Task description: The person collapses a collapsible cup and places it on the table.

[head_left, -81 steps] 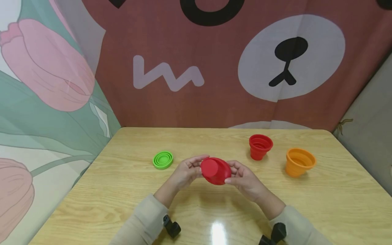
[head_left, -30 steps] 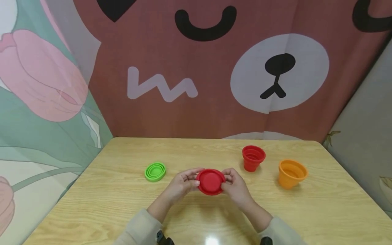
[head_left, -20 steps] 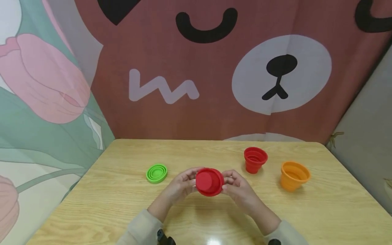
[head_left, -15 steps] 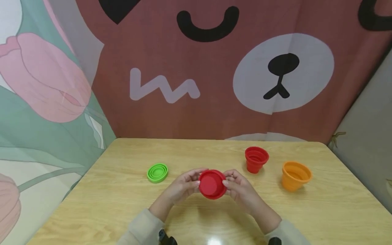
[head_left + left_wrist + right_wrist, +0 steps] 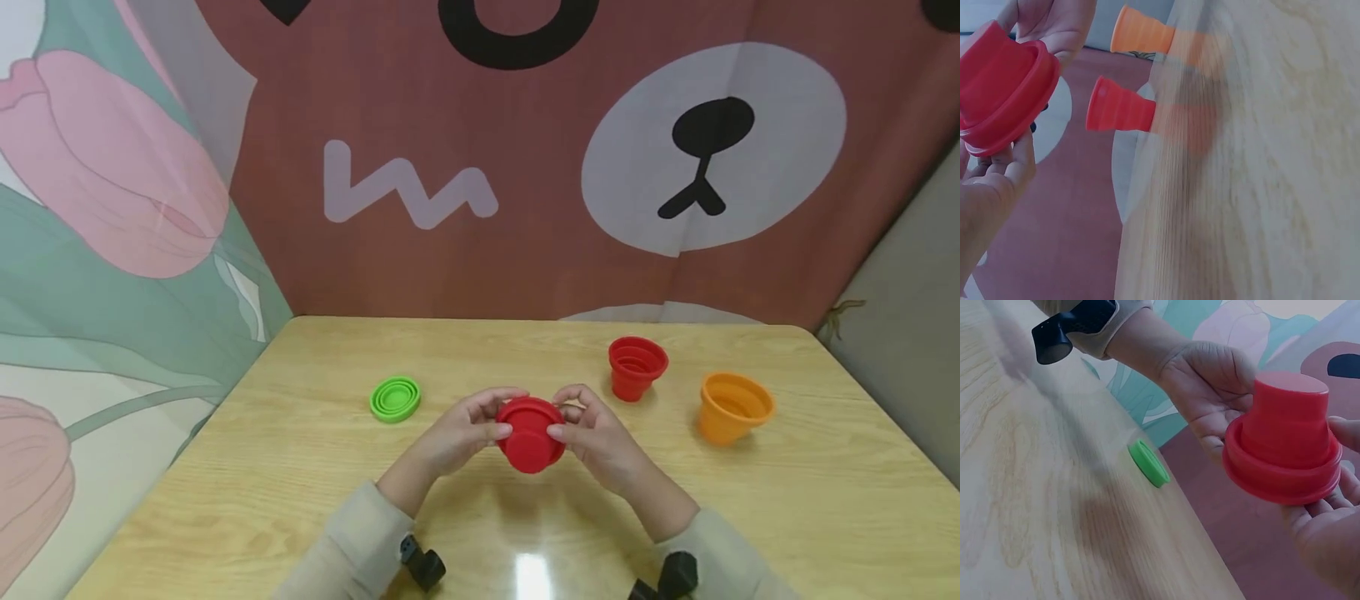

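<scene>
A red collapsible cup [image 5: 528,446] is held above the table between both hands, its flat base tipped toward me and downward. My left hand [image 5: 459,435] pinches its rim on the left, thumb on the near side. My right hand [image 5: 604,443] pinches the opposite side the same way. In the right wrist view the cup [image 5: 1286,434] has its narrow base part standing out from a folded, thick rim. The left wrist view shows the same cup [image 5: 1000,81] partly cut off at the frame edge. Its inside is hidden.
On the wooden table [image 5: 300,467] lies a flat, collapsed green cup [image 5: 395,400] at the left. Upright at the back right are an extended red cup [image 5: 636,368] and an extended orange cup [image 5: 735,407]. A printed bear curtain [image 5: 420,267] hangs behind the table.
The held cup has turned: its base faced the camera and now tilts downward, standing out from the rim. Both hands keep their hold on the rim. The head view has tilted slightly down.
</scene>
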Motion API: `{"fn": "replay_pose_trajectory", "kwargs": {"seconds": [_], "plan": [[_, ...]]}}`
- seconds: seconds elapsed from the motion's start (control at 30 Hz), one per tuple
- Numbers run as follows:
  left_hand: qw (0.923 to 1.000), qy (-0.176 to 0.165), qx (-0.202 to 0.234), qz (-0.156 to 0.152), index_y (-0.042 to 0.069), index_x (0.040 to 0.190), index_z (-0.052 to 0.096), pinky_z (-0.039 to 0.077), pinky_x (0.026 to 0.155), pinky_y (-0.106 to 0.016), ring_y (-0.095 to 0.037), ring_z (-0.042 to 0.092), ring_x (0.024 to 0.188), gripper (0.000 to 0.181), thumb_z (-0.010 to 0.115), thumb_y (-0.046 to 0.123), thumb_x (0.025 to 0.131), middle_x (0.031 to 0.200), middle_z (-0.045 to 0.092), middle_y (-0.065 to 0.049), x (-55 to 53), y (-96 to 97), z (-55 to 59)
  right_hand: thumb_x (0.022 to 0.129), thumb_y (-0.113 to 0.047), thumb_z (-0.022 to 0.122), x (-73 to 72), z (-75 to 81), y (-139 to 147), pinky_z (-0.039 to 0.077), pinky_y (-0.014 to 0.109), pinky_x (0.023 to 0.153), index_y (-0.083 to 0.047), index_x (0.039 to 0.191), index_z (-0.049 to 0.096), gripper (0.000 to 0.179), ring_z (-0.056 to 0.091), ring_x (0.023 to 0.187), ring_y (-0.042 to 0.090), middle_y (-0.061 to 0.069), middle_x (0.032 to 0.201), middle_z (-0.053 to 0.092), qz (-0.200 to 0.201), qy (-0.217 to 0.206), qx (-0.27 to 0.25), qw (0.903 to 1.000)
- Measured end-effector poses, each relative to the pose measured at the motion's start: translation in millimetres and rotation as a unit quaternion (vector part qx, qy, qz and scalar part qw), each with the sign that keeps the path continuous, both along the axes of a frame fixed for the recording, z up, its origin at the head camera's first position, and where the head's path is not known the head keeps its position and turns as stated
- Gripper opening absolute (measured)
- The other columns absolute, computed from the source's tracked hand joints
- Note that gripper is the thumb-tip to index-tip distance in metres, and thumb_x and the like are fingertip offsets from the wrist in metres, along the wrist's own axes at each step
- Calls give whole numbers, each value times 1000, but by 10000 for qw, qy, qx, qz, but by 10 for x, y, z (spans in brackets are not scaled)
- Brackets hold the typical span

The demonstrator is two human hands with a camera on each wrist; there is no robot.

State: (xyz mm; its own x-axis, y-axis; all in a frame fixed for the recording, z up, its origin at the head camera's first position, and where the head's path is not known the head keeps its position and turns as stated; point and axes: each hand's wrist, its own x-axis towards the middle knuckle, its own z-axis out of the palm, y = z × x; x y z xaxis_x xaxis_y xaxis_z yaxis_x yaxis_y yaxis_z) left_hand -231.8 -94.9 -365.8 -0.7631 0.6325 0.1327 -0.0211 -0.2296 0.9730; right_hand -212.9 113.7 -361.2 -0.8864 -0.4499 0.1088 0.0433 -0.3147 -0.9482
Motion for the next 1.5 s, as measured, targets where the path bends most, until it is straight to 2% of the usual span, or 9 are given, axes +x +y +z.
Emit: {"fn": "replay_pose_trajectory", "kwargs": {"seconds": [0.33,0.67,0.8,0.93,1.03,1.13,1.2,1.33,1.5], "plan": [[9980,339,-528,37,-6,117,43,48,64,-25,-16,54,77,43,60,7,79,89,55,-8,2,-39,23,78,1,59,-7,19,-21,49,29,68,-4,96,34,30,58,75,15,6,85,54,440,159,264,9986],[9958,553,-698,-230,-8,114,45,48,61,-24,-14,53,72,39,59,0,78,83,55,-6,-48,-23,7,76,5,59,-28,-13,-35,50,26,63,-4,92,31,33,58,72,16,8,83,51,458,318,566,9968],[9952,500,-830,-136,-7,116,44,48,62,-24,-13,53,72,39,53,-6,78,83,54,-6,-54,11,-10,76,13,51,-35,-25,-49,49,23,61,0,92,29,31,55,71,14,7,80,49,244,378,721,9964],[9919,409,-1206,-7,-4,118,46,48,64,-25,-13,54,74,40,51,-5,78,86,55,-7,-80,-7,-14,75,14,48,-57,-36,-82,48,20,60,5,96,29,30,53,70,12,8,79,49,-134,427,868,9952],[9882,386,-1474,-126,-6,114,48,48,65,-26,-12,55,74,35,49,-4,79,85,57,-7,-99,-53,-23,74,13,50,-62,-67,-126,47,19,60,9,98,32,30,52,70,11,8,80,49,-367,431,898,9943],[9886,450,-1408,-280,-11,108,46,48,64,-25,-11,56,72,28,46,-5,80,82,58,-6,-110,-77,-33,75,13,50,-63,-90,-169,47,19,59,11,100,34,29,52,69,11,8,80,51,-584,372,869,9938],[9914,446,-1212,-227,-12,105,44,48,64,-24,-10,56,70,25,44,-6,81,81,58,-4,-97,-73,-43,77,10,49,-49,-89,-179,47,19,59,8,99,36,26,52,70,11,7,81,51,-625,254,720,9951],[9967,318,-741,131,-13,105,40,48,64,-23,-8,57,69,23,41,-8,82,81,58,-3,-77,-55,-59,83,3,47,-30,-86,-132,46,21,65,-1,102,39,21,52,75,11,5,85,52,-138,61,6,9999],[9975,248,-590,312,-13,106,40,48,63,-23,-9,57,69,24,40,-8,82,81,58,-3,-77,-47,-50,84,2,46,-37,-109,-57,46,25,74,-6,107,37,26,56,83,13,5,95,55,628,-99,-699,9955]]}}
